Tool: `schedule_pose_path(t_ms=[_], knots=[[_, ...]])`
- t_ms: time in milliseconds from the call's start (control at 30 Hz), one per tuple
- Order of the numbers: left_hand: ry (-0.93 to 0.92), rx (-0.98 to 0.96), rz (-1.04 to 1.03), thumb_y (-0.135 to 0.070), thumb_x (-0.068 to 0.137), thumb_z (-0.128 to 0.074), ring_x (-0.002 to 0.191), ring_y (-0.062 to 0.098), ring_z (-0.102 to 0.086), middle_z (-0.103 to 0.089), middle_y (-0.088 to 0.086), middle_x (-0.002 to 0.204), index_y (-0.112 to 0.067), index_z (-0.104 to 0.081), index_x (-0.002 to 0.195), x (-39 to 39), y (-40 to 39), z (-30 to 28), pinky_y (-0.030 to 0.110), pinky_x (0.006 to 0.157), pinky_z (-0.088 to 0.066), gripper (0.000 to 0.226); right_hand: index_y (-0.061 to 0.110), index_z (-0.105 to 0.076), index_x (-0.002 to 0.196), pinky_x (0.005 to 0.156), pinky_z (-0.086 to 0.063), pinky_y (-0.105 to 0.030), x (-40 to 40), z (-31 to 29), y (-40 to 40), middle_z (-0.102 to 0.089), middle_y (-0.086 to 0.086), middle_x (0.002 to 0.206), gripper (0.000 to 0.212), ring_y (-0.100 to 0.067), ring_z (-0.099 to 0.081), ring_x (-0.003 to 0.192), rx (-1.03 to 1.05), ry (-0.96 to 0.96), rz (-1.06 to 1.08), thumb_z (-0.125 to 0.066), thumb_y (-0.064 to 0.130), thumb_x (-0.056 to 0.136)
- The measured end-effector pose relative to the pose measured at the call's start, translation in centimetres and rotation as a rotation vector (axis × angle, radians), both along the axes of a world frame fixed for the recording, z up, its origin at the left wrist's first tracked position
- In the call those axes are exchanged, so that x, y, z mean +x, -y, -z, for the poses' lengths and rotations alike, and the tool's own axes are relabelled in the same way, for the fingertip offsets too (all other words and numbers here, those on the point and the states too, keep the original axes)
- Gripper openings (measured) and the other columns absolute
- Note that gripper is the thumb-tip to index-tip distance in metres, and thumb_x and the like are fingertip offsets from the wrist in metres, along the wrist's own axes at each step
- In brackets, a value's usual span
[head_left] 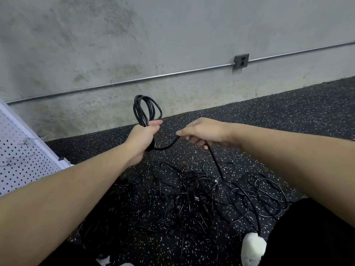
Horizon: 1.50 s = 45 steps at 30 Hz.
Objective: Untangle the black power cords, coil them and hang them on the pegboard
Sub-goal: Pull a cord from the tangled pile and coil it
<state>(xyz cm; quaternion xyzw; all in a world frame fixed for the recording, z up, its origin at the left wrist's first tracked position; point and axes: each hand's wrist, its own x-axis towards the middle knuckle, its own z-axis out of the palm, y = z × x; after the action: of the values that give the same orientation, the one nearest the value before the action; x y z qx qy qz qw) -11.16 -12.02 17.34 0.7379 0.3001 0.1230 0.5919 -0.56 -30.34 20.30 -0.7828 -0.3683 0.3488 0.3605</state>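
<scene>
My left hand [144, 135] grips a coil of black power cord [146, 110] whose loops stand up above the fist. From under that fist the same cord sags in a short arc to my right hand [201, 132], which holds it between curled fingers. Below my right hand the cord's free length [217, 162] runs down to a tangled pile of black cords [207, 200] spread over the floor in front of me. The white pegboard [21, 158] leans at the far left, with a few thin metal hooks on it.
A black speckled rubber floor [269, 131] meets a grey concrete wall [134, 45] carrying a metal conduit [153, 76] and an outlet box [241, 61]. My white shoe [253, 248] and dark trouser leg [317, 237] sit at the lower right.
</scene>
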Motion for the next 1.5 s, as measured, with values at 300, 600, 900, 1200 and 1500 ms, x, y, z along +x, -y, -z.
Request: schedule_pose_path(t_ms=[300, 600, 900, 1200, 1500], knots=[[-0.191, 0.061, 0.216, -0.092, 0.052, -0.058, 0.107, 0.028, -0.065, -0.069, 0.007, 0.121, -0.032, -0.076, 0.102, -1.7, 3.0, -1.1, 0.050, 0.109, -0.045, 0.080, 0.020, -0.058, 0.067, 0.043, -0.028, -0.021, -0.2, -0.4, -0.3, -0.045, 0.004, 0.055, 0.039, -0.007, -0.032, 0.041, 0.188, 0.284, 0.173, -0.069, 0.048, 0.092], [-0.204, 0.131, 0.269, -0.043, 0.089, -0.073, 0.081, 0.016, -0.056, -0.060, -0.002, 0.084, -0.015, -0.075, 0.098, -0.6, 3.8, 0.1, 0.033, 0.075, -0.045, 0.029, 0.017, -0.066, 0.077, 0.048, -0.029, -0.021, -0.1, -1.1, -0.7, -0.043, 0.010, 0.055, 0.028, -0.007, -0.035, 0.048, 0.259, -0.170, 0.161, -0.070, 0.039, 0.093], [-0.076, 0.041, 0.412, -0.027, 0.076, -0.055, 0.061, 0.015, -0.044, -0.045, -0.004, 0.067, -0.008, -0.068, 0.083, -1.3, 3.7, -0.4, 0.031, 0.060, -0.043, 0.023, 0.017, -0.056, 0.071, 0.044, -0.031, -0.020, 0.3, -0.9, -0.6, -0.046, 0.009, 0.052, 0.044, -0.006, -0.035, 0.044, 0.397, 0.187, 0.477, -0.088, 0.047, 0.072], [0.073, -0.093, 0.487, -0.015, 0.069, -0.047, 0.053, 0.011, -0.041, -0.045, -0.004, 0.058, -0.017, -0.059, 0.065, -1.5, 4.0, -0.5, 0.027, 0.054, -0.040, 0.013, 0.014, -0.052, 0.099, 0.075, -0.050, -0.030, -0.2, -0.6, -1.0, -0.065, -0.002, 0.107, 0.019, -0.019, -0.066, 0.086, 0.578, 0.003, 0.356, -0.067, 0.026, 0.097], [0.050, -0.079, 0.684, -0.011, 0.068, -0.045, 0.057, 0.014, -0.044, -0.043, 0.014, 0.080, -0.015, -0.055, 0.063, -1.6, 4.4, -0.6, 0.031, 0.056, -0.048, 0.012, 0.019, -0.062, 0.087, 0.080, -0.056, -0.039, 0.1, -1.1, -0.3, -0.063, 0.003, 0.064, 0.033, -0.016, -0.068, 0.065, 0.482, -0.246, 0.443, -0.086, 0.039, 0.078]])
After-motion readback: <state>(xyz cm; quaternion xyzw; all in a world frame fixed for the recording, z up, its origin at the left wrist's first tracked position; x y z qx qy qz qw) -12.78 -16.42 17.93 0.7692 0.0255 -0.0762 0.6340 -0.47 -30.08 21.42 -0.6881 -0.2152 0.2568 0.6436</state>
